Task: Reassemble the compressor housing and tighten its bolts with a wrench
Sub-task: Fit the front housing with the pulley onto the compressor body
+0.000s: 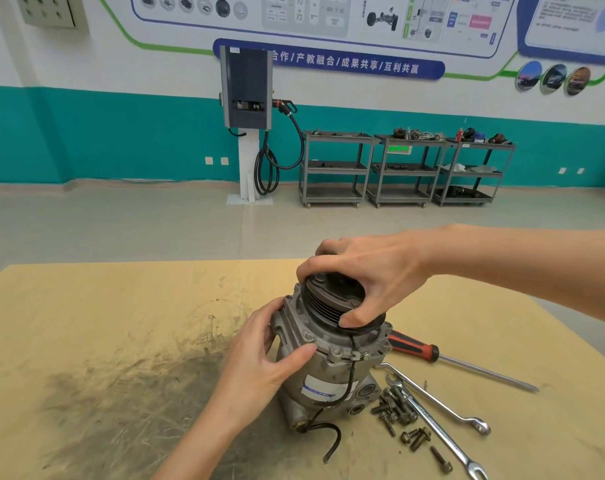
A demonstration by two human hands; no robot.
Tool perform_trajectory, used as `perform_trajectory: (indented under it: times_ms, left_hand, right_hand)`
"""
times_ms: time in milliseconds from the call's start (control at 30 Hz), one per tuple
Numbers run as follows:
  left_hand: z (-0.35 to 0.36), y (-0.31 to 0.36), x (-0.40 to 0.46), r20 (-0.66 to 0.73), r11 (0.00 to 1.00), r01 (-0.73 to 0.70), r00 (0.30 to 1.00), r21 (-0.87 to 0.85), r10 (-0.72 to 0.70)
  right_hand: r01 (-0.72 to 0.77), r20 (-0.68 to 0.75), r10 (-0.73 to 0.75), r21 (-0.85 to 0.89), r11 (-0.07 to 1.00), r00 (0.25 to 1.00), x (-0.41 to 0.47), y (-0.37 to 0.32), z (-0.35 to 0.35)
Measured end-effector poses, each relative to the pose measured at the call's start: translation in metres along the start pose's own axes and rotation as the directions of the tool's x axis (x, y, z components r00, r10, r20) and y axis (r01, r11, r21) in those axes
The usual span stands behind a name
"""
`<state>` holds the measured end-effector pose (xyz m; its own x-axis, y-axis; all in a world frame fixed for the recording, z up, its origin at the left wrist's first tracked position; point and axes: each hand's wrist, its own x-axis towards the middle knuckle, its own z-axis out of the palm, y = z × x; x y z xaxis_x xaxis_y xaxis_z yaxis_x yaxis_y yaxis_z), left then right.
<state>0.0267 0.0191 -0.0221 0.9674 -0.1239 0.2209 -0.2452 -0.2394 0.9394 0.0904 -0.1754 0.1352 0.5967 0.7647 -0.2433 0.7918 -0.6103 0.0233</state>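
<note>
Compressor [328, 355] stands upright mid-table. Right hand [370, 271] fingers curl around the pulley [328, 299] on top, left hand [270, 355] grips the housing flange. Step looks like seating the front section; next likely needs bolts [398, 414] fitted, then wrench [439, 434].

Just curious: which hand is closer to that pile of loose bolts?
Left. The left hand grips the compressor beside the bolts; the right hand is higher, on the pulley.
</note>
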Motion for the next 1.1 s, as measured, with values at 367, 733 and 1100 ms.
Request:
perform_trajectory:
  times_ms: [367, 733, 1100]
  left_hand:
    - [-0.018, 0.01, -0.008, -0.174, 0.999, 0.016, 0.985, 0.035, -0.01]
    - [-0.022, -0.004, -0.015, -0.227, 0.994, 0.112, 0.968, 0.004, -0.108]
    - [0.008, -0.004, 0.009, -0.338, 0.966, 0.173, 0.912, -0.191, -0.231]
  right_hand:
    - [-0.016, -0.031, 0.019, 0.108, 0.994, 0.999, -0.009, 0.008, 0.011]
    - [0.115, -0.396, 0.724, 0.906, 0.406, 0.565, -0.054, -0.009, 0.122]
    - [0.385, 0.012, 0.835, 0.884, -0.267, 0.551, 0.002, -0.038, 0.18]
